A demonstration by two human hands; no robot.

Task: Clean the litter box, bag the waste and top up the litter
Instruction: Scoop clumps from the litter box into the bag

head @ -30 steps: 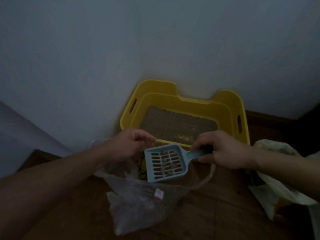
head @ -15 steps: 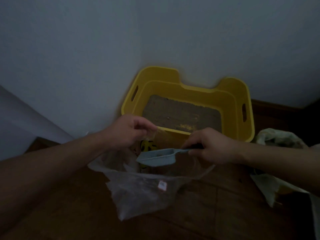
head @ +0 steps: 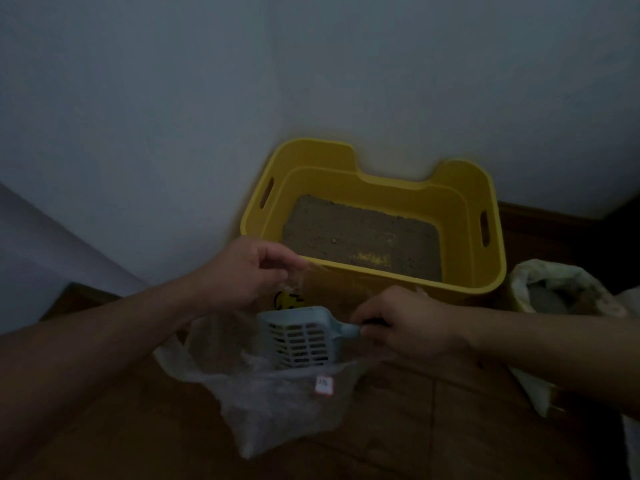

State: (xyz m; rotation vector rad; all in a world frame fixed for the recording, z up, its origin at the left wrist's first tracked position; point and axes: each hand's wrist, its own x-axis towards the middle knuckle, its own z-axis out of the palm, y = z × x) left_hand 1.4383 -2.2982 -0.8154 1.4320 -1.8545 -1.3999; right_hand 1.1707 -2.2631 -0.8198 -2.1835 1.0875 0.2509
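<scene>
A yellow litter box [head: 486, 271] stands in the corner against the white wall, with brown litter [head: 360, 237] on its floor. In front of it a clear plastic waste bag [head: 277, 403] lies on the wooden floor with its mouth held up. My left hand [head: 242, 271] pinches the bag's far rim. My right hand [head: 405, 327] grips the handle of a pale blue slotted scoop [head: 301, 337]. The scoop is turned over and tipped down into the bag's mouth, its underside facing me.
An open whitish sack [head: 561, 299] with grey filling stands to the right of the litter box. A dark skirting board [head: 554, 216] runs along the right wall. Wooden floor [head: 433, 427] spreads in front of the bag.
The scoop, loaded and face up a second ago, has rolled over above the bag and now points down into it. My left hand has kept hold of the bag's rim.
</scene>
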